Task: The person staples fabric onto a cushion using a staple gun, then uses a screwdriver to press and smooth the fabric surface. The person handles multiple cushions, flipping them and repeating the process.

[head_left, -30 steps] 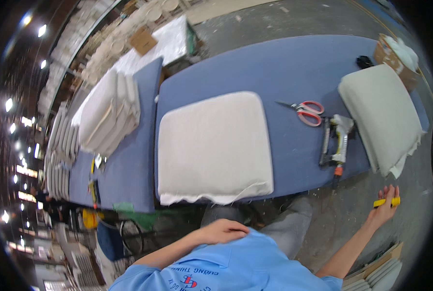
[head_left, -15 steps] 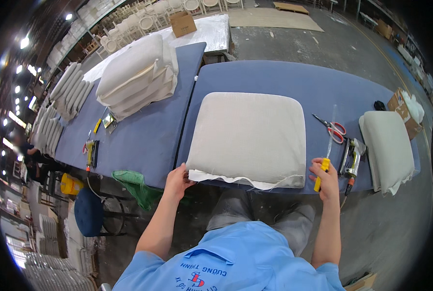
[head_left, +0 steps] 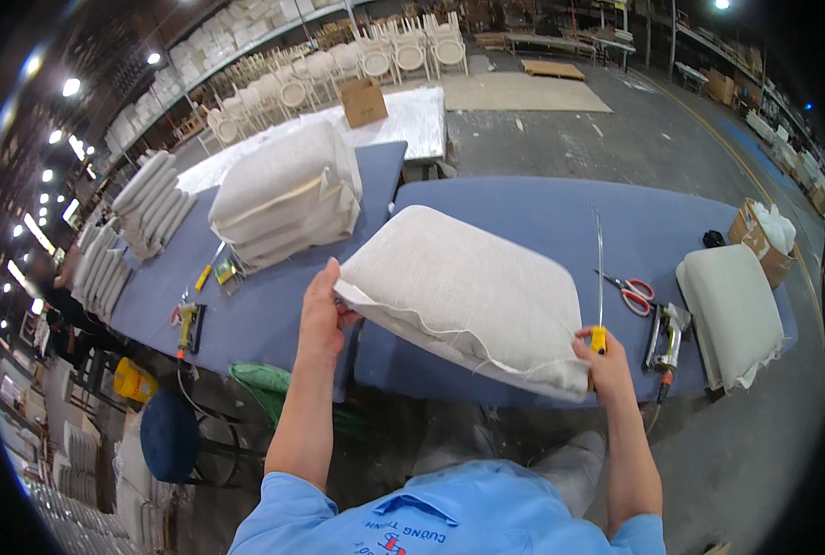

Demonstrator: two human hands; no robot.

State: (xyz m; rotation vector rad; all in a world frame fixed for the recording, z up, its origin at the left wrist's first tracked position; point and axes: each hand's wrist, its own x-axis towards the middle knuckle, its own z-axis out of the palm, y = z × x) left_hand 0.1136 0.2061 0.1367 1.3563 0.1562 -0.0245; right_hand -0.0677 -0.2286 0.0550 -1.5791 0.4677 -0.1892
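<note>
A pale grey upholstered seat cushion [head_left: 463, 287] is held tilted, its left corner raised above the blue padded table. Loose fabric with a frayed edge hangs along its near side. My left hand [head_left: 322, 310] is closed on the raised left corner. At the near right corner, my right hand [head_left: 609, 365] is closed around a yellow-handled screwdriver [head_left: 598, 340] with a long thin shaft pointing away, and its fingers also touch the cushion. Red-handled scissors [head_left: 636, 296] and a staple gun [head_left: 668, 338] lie just right of the screwdriver.
Another covered cushion [head_left: 732, 314] sits at the right table end, beside a cardboard box [head_left: 762, 240]. A cushion stack [head_left: 288, 199] and a second staple gun [head_left: 190, 326] occupy the left table. A blue stool [head_left: 169, 435] stands lower left. A person works far left.
The cushion has gone from lying flat to tilted, its left corner lifted by my left hand. My right hand has moved onto the near right corner, keeping the screwdriver. The view has shifted upward.
</note>
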